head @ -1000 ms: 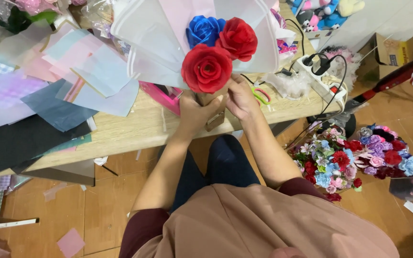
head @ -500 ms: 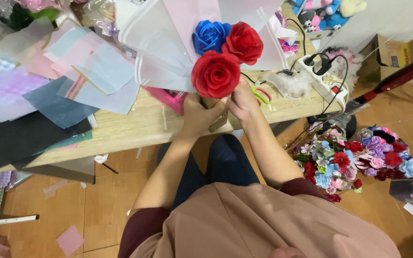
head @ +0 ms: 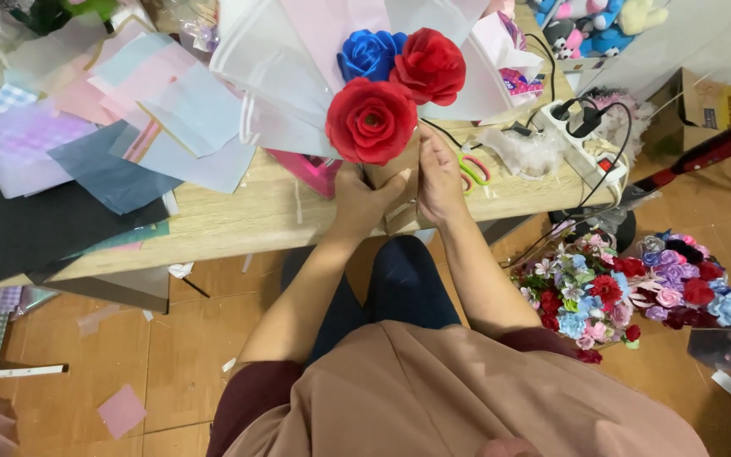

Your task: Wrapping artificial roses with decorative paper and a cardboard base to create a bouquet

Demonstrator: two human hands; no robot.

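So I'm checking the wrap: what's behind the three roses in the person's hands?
Behind the roses stand white and pale pink wrapping sheets, fanned upward. Both hands, left hand and right hand, clasp the base, so the stems are covered.

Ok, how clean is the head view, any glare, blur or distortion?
Head view: even soft light, no glare; the front red rose and both hands, left and right, are sharp; wide-angle bending tilts the table edge; the floor bouquets are slightly softer.

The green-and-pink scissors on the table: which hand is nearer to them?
Right. The right hand sits just beside the scissors, while the left hand grips the bouquet stems farther away on its other side.
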